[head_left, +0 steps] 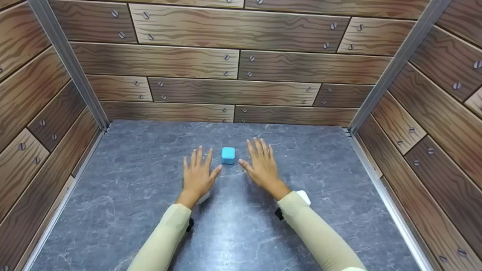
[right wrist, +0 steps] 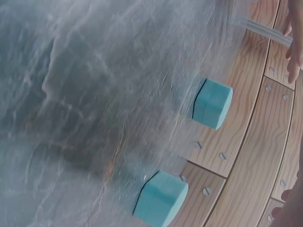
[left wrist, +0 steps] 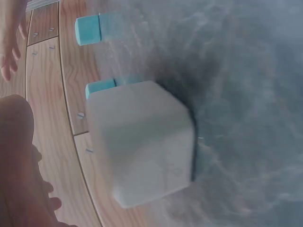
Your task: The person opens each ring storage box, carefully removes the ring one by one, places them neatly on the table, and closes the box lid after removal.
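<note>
My left hand is held out with straight, spread fingers, and nothing is in it. To the right, my right hand has the same spread and is likewise bare. Between the two thumbs stands a small light-blue box with rounded edges, apart from both hands. A white block lies near the left wrist, mostly covered by it in the head view. The right wrist view holds two blue boxes, a nearer one and a farther one; only one shows in the head view.
Beside the right cuff a white object shows partly, its kind unclear. The grey marbled floor is bounded by wood-patterned walls at the back and both sides. Metal rails run along the edges and corners.
</note>
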Motion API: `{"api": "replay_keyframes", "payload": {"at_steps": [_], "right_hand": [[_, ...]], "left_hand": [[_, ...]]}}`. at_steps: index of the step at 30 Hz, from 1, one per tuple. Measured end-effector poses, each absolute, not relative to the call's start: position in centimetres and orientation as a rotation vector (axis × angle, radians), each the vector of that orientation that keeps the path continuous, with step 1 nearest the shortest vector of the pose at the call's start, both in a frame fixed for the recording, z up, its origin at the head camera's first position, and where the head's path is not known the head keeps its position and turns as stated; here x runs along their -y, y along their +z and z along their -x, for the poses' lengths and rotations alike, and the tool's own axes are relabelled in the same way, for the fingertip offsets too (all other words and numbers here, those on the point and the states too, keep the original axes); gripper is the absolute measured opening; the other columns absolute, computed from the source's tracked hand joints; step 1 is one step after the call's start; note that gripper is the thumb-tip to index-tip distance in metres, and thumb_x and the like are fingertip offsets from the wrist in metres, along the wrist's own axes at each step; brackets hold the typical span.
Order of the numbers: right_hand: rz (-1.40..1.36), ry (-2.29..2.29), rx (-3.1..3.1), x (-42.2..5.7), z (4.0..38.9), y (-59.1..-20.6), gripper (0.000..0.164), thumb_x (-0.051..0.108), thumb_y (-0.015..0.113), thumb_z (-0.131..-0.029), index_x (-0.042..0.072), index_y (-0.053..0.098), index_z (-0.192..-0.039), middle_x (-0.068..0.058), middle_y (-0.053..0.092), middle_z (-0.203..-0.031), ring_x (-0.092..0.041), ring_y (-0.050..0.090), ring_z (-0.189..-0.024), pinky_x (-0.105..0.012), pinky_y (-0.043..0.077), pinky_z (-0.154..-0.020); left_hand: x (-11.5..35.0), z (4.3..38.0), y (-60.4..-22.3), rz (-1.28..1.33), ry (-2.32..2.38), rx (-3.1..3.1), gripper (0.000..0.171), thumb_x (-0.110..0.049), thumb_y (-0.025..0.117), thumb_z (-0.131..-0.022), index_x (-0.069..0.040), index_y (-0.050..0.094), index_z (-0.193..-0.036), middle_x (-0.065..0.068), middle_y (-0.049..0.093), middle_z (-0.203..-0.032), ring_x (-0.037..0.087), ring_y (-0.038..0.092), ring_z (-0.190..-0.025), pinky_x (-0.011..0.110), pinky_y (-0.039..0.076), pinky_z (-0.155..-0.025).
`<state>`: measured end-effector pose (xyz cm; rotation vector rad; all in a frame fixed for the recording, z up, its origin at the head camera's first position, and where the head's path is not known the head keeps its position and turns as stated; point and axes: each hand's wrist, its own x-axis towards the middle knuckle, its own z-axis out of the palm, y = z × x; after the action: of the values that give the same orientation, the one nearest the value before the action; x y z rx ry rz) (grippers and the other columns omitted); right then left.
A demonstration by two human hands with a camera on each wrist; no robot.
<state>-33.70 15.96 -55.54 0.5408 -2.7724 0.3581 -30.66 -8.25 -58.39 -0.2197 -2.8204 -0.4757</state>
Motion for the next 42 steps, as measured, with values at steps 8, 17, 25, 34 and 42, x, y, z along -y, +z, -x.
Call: {"api": "replay_keyframes", "payload": {"at_steps": [8, 17, 25, 34, 42], "right_hand": [[-0.598, 0.34, 2.761, -14.8, 32.7, -56.0, 0.079, 0.063, 0.037, -0.101, 0.012, 0.025, -0.16, -0.016, 0.024, -0.165, -0.038, 0.018, -0.153, -0.057, 0.015, -0.125], [-0.694, 0.365, 2.813, -13.4, 31.3, -56.9, 0.08, 0.064, 0.039, -0.1, 0.016, 0.022, -0.162, -0.013, 0.023, -0.166, -0.035, 0.02, -0.153, -0.054, 0.021, -0.124], [-0.898, 0.598, 2.859, -12.3, 30.3, -57.9, 0.085, 0.061, 0.05, -0.097, 0.019, 0.016, -0.163, -0.014, 0.017, -0.168, -0.036, 0.018, -0.154, -0.058, 0.026, -0.121], [-1.109, 0.753, 2.886, -11.3, 29.7, -58.8, 0.089, 0.056, 0.058, -0.093, 0.025, 0.013, -0.164, -0.009, 0.014, -0.169, -0.033, 0.019, -0.154, -0.053, 0.029, -0.121], [-1.213, 0.789, 2.857, -10.2, 30.1, -59.4, 0.089, 0.051, 0.065, -0.09, 0.019, 0.022, -0.162, -0.014, 0.021, -0.166, -0.033, 0.019, -0.154, -0.053, 0.031, -0.121]], "left_hand": [[8.7, 28.8, -59.3, 0.197, -0.59, 2.841, 0.076, -0.066, 0.038, -0.1, -0.022, 0.027, -0.161, 0.018, 0.022, -0.166, 0.043, 0.03, -0.147, 0.062, 0.029, -0.118], [9.5, 27.1, -59.7, 0.188, -0.685, 2.825, 0.072, -0.059, 0.046, -0.101, -0.017, 0.033, -0.159, 0.022, 0.027, -0.162, 0.045, 0.033, -0.144, 0.063, 0.034, -0.114], [10.9, 25.6, -59.5, 0.167, -0.806, 2.835, 0.073, -0.052, 0.051, -0.101, -0.013, 0.031, -0.159, 0.022, 0.027, -0.162, 0.044, 0.031, -0.146, 0.062, 0.033, -0.116], [11.7, 24.3, -59.4, 0.153, -0.973, 2.809, 0.077, -0.049, 0.059, -0.099, -0.008, 0.032, -0.158, 0.022, 0.032, -0.16, 0.043, 0.033, -0.145, 0.063, 0.036, -0.113], [12.5, 23.4, -60.1, 0.114, -1.071, 2.776, 0.081, -0.044, 0.069, -0.093, -0.008, 0.034, -0.157, 0.021, 0.035, -0.158, 0.042, 0.036, -0.143, 0.062, 0.039, -0.111]]}}
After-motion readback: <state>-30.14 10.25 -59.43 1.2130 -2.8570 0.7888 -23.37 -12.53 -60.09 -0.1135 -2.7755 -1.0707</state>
